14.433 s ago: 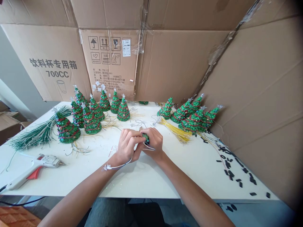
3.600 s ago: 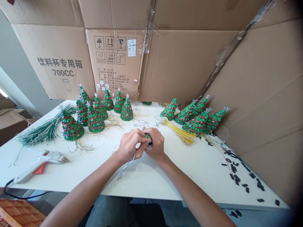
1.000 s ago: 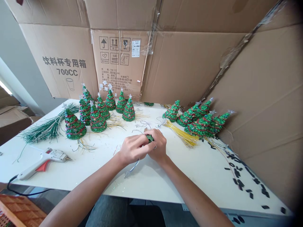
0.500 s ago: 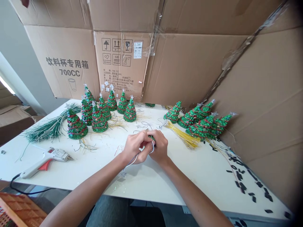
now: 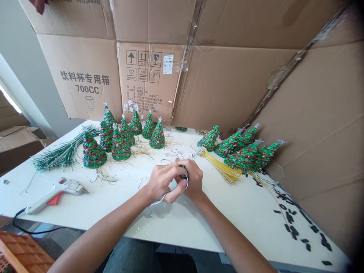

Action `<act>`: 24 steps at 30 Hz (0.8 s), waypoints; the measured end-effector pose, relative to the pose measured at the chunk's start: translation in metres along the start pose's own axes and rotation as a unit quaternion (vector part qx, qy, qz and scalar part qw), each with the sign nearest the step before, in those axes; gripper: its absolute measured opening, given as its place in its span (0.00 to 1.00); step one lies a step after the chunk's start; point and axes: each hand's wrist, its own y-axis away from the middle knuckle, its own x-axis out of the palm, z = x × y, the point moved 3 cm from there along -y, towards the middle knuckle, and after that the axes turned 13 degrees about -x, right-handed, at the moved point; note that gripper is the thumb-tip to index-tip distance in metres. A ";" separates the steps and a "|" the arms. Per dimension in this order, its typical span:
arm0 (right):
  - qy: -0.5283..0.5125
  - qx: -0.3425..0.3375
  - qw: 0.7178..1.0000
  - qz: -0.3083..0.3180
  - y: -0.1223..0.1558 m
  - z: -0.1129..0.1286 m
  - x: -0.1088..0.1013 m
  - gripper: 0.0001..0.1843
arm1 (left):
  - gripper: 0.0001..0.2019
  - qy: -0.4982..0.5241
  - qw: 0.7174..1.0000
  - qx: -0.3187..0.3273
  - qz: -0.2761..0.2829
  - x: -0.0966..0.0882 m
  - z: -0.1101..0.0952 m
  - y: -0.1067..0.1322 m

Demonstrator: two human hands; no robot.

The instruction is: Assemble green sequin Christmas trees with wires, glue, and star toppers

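Lower centre of the frame: 2 bare hands close together above a white tabletop (image 5: pixel 105 208); right hand (image 5: pixel 194 179), fingers curled round a small dark-green textured piece (image 5: pixel 183 172), which sits between the 2 hands; left hand (image 5: pixel 164 182), index fingertip at that piece, thumb bent beneath; whether it pinches anything, cannot tell; thin white-and-blue wire (image 5: pixel 158 202) looping beside the left thumb, trailing below the palm toward a clear star-shaped ornament (image 5: pixel 149 212).

Left and centre of the frame: 8 green beaded cone-shaped trees (image 5: pixel 121 146), upright, red garlands, most with visible silvery stars; bundle of thin green-and-white wires (image 5: pixel 62 152); white glue gun with red trigger (image 5: pixel 61 192), lying on its side.

Right of centre: 5 similar green trees (image 5: pixel 241 158), tilted or lying; bundle of thin yellow wires (image 5: pixel 223 168), just in front.

Lower right: scattered small black pieces (image 5: pixel 294 232); lower left: orange plastic crate (image 5: pixel 27 252); top: brown cardboard panels (image 5: pixel 222 83), 1 printed "700CC".
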 end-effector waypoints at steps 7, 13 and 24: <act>0.006 -0.005 1.000 0.002 -0.002 0.000 -0.001 0.06 | 0.08 -0.061 0.997 0.050 0.001 0.001 0.000 0.000; 0.006 -0.009 1.000 0.004 -0.001 -0.001 -0.001 0.07 | 0.07 -0.083 0.995 0.061 -0.005 0.001 0.000 -0.002; -0.001 0.009 1.000 0.002 -0.001 -0.001 0.000 0.09 | 0.08 -0.005 1.000 -0.012 -0.004 0.002 0.003 -0.003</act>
